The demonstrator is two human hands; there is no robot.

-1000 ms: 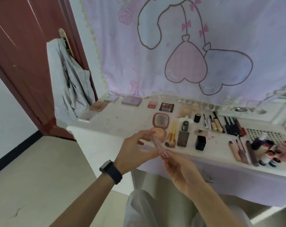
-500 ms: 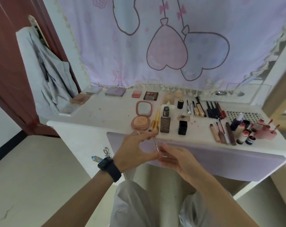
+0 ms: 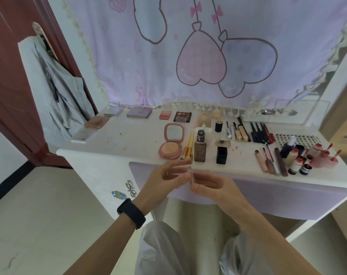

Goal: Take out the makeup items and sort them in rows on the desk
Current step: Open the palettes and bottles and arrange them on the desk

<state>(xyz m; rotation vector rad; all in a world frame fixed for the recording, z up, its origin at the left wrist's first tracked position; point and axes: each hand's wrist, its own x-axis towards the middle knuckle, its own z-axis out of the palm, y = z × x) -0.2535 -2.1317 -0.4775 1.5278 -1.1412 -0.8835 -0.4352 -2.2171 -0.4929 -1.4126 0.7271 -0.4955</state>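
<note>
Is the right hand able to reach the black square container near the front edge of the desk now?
Probably yes, but not right away. The black square container stands just beyond the right hand with nothing between them, yet that hand and the left hand both hold a small clear tube.

Head view, forward and down, seemingly near the desk (image 3: 117,142)

White desk (image 3: 129,143) with makeup in rows
Palettes (image 3: 138,112) along the back; open compact (image 3: 171,143), brushes (image 3: 187,147) and foundation bottle (image 3: 200,150) in the middle; pencils (image 3: 260,132) at right.
</note>
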